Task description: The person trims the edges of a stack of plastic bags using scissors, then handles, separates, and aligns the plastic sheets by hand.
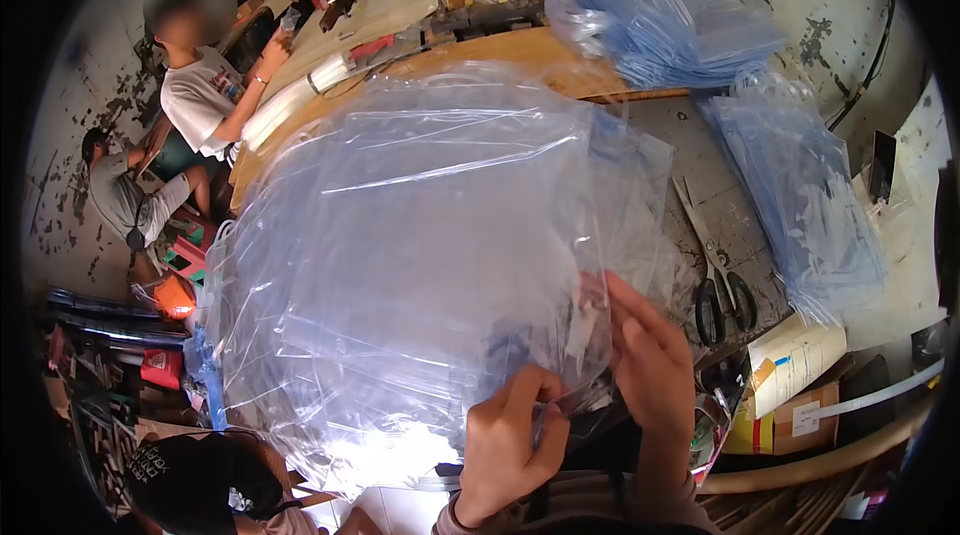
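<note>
Clear plastic (440,215) is heaped across the centre, its edge being pinched by the left hand (510,445) at five o'clock and the right hand (650,355) at four; how much is finished or left cannot be told. Scissors (711,257) are laid at three on the grey worktop (700,145), blue-tinted stacks (690,30) are piled at one, co-workers (205,100) are seen at ten

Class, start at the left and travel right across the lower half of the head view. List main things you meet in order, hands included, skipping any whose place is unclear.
Orange bundle → left hand → right hand → scissors' black handles → cardboard box with a white label
</note>
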{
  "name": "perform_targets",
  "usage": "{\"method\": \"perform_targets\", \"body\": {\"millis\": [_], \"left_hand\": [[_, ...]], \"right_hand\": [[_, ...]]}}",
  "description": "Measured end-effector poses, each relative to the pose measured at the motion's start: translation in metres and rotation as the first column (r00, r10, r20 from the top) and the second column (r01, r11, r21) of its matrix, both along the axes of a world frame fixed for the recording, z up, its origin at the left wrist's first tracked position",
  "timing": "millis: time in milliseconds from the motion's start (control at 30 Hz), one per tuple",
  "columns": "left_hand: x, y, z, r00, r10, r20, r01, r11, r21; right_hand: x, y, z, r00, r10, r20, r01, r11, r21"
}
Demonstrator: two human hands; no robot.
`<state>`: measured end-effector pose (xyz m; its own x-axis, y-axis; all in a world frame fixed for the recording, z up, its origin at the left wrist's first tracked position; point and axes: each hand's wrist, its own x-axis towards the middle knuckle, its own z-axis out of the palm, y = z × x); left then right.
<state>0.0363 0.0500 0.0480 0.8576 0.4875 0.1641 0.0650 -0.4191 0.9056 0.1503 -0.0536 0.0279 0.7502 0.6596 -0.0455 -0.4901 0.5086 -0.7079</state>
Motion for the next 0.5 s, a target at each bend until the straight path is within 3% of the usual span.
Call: {"method": "perform_targets", "body": {"millis": [133,200,233,300,333,400,500], "left_hand": [[0.008,0.0,0.001,0.994,0.066,0.082,-0.058,0.994,-0.092],[0.009,0.005,0.006,0.999,-0.019,0.03,0.022,0.993,-0.116],[0.009,0.008,0.008,0.999,-0.02,0.033,0.024,0.993,-0.116],[0.006,0.018,0.012,0.976,-0.215,-0.03,0.206,0.961,-0.185],[0.005,0.023,0.012,0.977,-0.211,-0.029,0.202,0.962,-0.184],[0.003,0.03,0.008,0.944,-0.322,0.076,0.328,0.884,-0.332],[0.001,0.031,0.007,0.949,-0.285,0.137,0.315,0.878,-0.359]], "right_hand": [[-0.02,-0.007,0.004,0.994,0.026,0.11,-0.019,0.998,-0.065],[-0.02,-0.002,0.008,0.978,0.043,0.202,-0.016,0.991,-0.133],[-0.02,-0.001,0.008,0.978,0.041,0.205,-0.014,0.991,-0.133],[-0.018,0.003,0.007,0.978,0.049,0.201,-0.029,0.995,-0.1],[-0.019,0.004,0.007,0.978,0.053,0.202,-0.034,0.995,-0.099],[-0.02,0.007,0.008,0.968,0.051,0.247,-0.023,0.993,-0.113],[-0.022,0.012,0.009,0.934,0.063,0.352,0.015,0.977,-0.213]]}}
